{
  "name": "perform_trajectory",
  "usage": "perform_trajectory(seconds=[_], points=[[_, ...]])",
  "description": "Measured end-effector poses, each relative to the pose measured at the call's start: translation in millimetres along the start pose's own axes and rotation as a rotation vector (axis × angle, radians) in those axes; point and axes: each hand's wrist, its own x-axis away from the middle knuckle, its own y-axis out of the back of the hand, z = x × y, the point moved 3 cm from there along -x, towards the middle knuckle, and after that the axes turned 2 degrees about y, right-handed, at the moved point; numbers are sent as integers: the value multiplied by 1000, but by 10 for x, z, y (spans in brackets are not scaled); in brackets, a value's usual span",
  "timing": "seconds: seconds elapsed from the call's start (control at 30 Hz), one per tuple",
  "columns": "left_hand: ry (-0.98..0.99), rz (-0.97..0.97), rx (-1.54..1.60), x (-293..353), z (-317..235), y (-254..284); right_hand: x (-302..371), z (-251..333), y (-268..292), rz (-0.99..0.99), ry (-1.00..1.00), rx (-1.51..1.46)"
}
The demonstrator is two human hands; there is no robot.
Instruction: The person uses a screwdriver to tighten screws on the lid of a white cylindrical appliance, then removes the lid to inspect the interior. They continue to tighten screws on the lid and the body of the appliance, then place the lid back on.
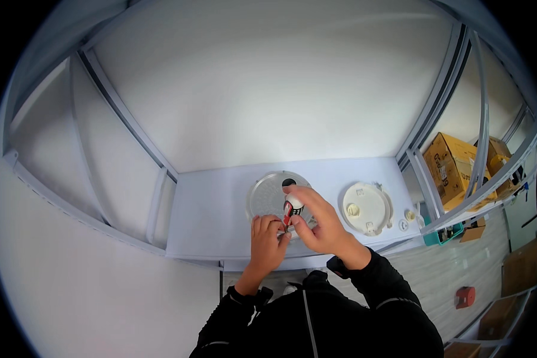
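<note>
While both hands meet over the near edge of the white table (221, 209), the scene reads as follows;

Right hand: the right hand (319, 224) is clenched around a screwdriver (291, 210) with a red and black handle and a white cap; its index finger lies along the top of the cap; the tool stands steeply, tilted a little, tip pointing down towards the left hand's fingers.

Left hand: the left hand (267, 241) rests knuckles-up on the near rim of the round disc, fingers curled and pinched together just beside the screwdriver tip; whether they grip some small part I cannot tell, as the spot is hidden by the fingers.

Round disc: a pale grey, translucent circular cover (268, 194) lies flat on the table, partly under both hands; a dark round hole shows near its far edge.

Second disc: a cream-white circular base (367, 207) lies flat to the right of the cover, near it but apart; a small raised knob sits left of its middle.

Small parts: two little white pieces (407, 218) lie just beyond the base, near the table's right edge.

Surroundings: white panels and pale frame bars enclose the table; yellow-brown cardboard boxes (453, 164) stand on shelving well off to the right; a small red object (465, 296) lies on the floor below.
</note>
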Motion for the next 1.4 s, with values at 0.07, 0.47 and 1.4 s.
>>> perform_trajectory(seconds=[0.07, 0.47, 1.4], points=[[-12, -21, -8, 0, 35, -28, -101, 28, 12, 116, 79, 101], [-14, -33, 3, 3, 20, -33, -147, -7, -21, 150, 42, 84], [88, 102, -9, -172, 0, 164, -82, -50, 138, 34, 114, 80]])
